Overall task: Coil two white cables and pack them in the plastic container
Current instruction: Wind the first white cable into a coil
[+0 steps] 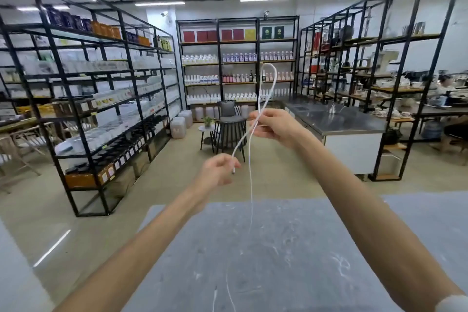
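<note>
White cable (263, 99), lower end cropped.

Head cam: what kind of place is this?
Likely a shop or stockroom with a drinks showroom. Black metal shelving lines the walls, rows of bottles fill the back rack, and a steel counter stands at right. Both hands work a white cable over a grey table.

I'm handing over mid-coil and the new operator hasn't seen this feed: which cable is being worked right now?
Start at the grey table in the foreground; both forearms reach out above it. The white cable loops up above the right hand, one end pinched in the left hand. It alone is lifted in the air, its tail hanging down to the tabletop.
</note>
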`<move>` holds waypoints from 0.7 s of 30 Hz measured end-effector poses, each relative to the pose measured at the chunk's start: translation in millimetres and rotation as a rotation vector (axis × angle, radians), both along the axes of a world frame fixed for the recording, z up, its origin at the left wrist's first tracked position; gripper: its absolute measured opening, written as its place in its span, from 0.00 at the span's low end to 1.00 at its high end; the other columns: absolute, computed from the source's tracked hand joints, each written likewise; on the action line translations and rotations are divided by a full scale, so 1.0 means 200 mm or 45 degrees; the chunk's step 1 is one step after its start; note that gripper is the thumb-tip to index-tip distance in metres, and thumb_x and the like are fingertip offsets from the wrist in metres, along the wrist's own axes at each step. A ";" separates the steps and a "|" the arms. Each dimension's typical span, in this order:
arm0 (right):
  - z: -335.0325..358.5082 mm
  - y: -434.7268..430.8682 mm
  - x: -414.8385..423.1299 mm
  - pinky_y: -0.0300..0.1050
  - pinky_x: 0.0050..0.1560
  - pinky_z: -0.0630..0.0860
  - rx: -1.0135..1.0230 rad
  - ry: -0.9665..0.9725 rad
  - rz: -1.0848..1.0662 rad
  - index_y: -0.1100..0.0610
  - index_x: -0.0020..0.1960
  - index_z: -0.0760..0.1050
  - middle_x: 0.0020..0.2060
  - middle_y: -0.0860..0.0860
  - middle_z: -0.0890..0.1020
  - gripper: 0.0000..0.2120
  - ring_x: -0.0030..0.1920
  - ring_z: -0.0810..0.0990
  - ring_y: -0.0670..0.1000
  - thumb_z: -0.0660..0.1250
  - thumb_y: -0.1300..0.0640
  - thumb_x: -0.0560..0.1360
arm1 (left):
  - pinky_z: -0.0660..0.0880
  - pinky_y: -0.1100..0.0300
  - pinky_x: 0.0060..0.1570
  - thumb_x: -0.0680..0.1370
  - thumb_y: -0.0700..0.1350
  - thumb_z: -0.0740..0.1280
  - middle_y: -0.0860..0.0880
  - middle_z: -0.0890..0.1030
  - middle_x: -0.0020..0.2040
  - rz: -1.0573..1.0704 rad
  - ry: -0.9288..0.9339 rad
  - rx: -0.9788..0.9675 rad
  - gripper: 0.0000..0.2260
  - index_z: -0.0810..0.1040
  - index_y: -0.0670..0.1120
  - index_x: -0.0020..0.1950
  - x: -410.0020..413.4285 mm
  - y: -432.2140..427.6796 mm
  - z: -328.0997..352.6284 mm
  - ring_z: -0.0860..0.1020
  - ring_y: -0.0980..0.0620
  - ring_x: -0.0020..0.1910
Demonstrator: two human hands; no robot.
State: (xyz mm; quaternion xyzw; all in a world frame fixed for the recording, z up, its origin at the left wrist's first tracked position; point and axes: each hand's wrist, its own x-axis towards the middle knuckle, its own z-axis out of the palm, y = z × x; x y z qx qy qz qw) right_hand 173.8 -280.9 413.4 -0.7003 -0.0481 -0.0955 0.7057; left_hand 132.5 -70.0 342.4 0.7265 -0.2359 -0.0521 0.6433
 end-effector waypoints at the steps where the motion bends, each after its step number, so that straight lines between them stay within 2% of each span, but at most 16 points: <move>1: 0.02 0.01 0.00 0.40 0.40 0.83 0.108 0.006 0.081 0.61 0.55 0.78 0.43 0.54 0.85 0.08 0.41 0.87 0.49 0.62 0.60 0.81 | 0.73 0.53 0.52 0.83 0.41 0.60 0.50 0.77 0.49 -0.054 0.014 0.040 0.09 0.77 0.46 0.46 0.00 -0.03 -0.10 0.72 0.51 0.50; 3: 0.05 0.01 0.00 0.39 0.40 0.83 0.355 -0.005 0.183 0.59 0.55 0.78 0.44 0.53 0.86 0.09 0.44 0.87 0.49 0.59 0.60 0.82 | 0.72 0.55 0.53 0.83 0.43 0.61 0.52 0.79 0.52 -0.203 0.082 0.068 0.07 0.78 0.46 0.50 -0.01 -0.09 -0.22 0.75 0.53 0.51; 6: 0.05 -0.04 -0.05 0.43 0.41 0.84 0.704 -0.079 0.158 0.59 0.56 0.76 0.45 0.55 0.86 0.10 0.44 0.87 0.52 0.57 0.61 0.83 | 0.77 0.51 0.57 0.83 0.43 0.61 0.48 0.82 0.56 -0.421 0.138 0.082 0.09 0.79 0.43 0.46 0.00 -0.18 -0.31 0.82 0.51 0.54; 9: 0.08 -0.28 -0.14 0.43 0.44 0.84 0.841 -0.251 -0.043 0.59 0.56 0.76 0.50 0.56 0.82 0.09 0.43 0.87 0.52 0.57 0.61 0.83 | 0.78 0.57 0.52 0.83 0.42 0.61 0.47 0.82 0.50 -0.484 0.109 0.236 0.11 0.79 0.43 0.44 0.04 -0.22 -0.34 0.82 0.55 0.48; 12: 0.13 -0.63 -0.29 0.45 0.48 0.84 0.864 -0.438 -0.327 0.59 0.57 0.76 0.50 0.56 0.82 0.08 0.48 0.86 0.53 0.61 0.59 0.82 | 0.76 0.58 0.42 0.84 0.40 0.59 0.47 0.79 0.43 -0.427 0.113 0.359 0.10 0.76 0.41 0.44 0.10 -0.21 -0.32 0.78 0.53 0.36; 14: 0.14 -0.89 -0.39 0.46 0.50 0.83 0.708 -0.506 -0.616 0.58 0.56 0.78 0.49 0.55 0.83 0.08 0.50 0.86 0.54 0.63 0.57 0.81 | 0.72 0.59 0.36 0.84 0.40 0.59 0.49 0.78 0.40 -0.431 0.135 0.420 0.10 0.74 0.40 0.45 0.12 -0.21 -0.29 0.73 0.53 0.32; 16: 0.09 -1.09 -0.46 0.48 0.52 0.83 0.260 -0.437 -0.906 0.53 0.52 0.82 0.46 0.53 0.83 0.07 0.48 0.84 0.52 0.65 0.55 0.79 | 0.69 0.61 0.32 0.84 0.40 0.59 0.50 0.77 0.37 -0.438 0.191 0.320 0.08 0.73 0.40 0.46 0.12 -0.24 -0.23 0.72 0.52 0.30; 17: 0.05 -1.17 -0.48 0.49 0.53 0.83 0.000 -0.358 -0.953 0.51 0.50 0.83 0.47 0.53 0.84 0.07 0.47 0.84 0.51 0.66 0.55 0.79 | 0.69 0.61 0.31 0.83 0.40 0.59 0.50 0.78 0.37 -0.401 0.195 0.257 0.08 0.73 0.40 0.46 0.11 -0.29 -0.20 0.72 0.52 0.30; 19: -0.07 -1.26 -0.49 0.47 0.49 0.84 -0.392 -0.178 -0.831 0.52 0.52 0.83 0.47 0.54 0.85 0.07 0.44 0.84 0.50 0.67 0.55 0.79 | 0.69 0.60 0.31 0.83 0.39 0.59 0.48 0.79 0.38 -0.290 0.130 0.207 0.08 0.75 0.39 0.48 0.09 -0.43 -0.13 0.73 0.51 0.30; 21: -0.20 -1.26 -0.49 0.42 0.42 0.82 -0.639 -0.029 -0.626 0.54 0.50 0.83 0.41 0.53 0.85 0.07 0.39 0.83 0.49 0.67 0.55 0.78 | 0.70 0.59 0.32 0.83 0.39 0.58 0.47 0.78 0.37 -0.274 0.130 0.176 0.08 0.76 0.40 0.51 0.04 -0.61 -0.08 0.74 0.51 0.30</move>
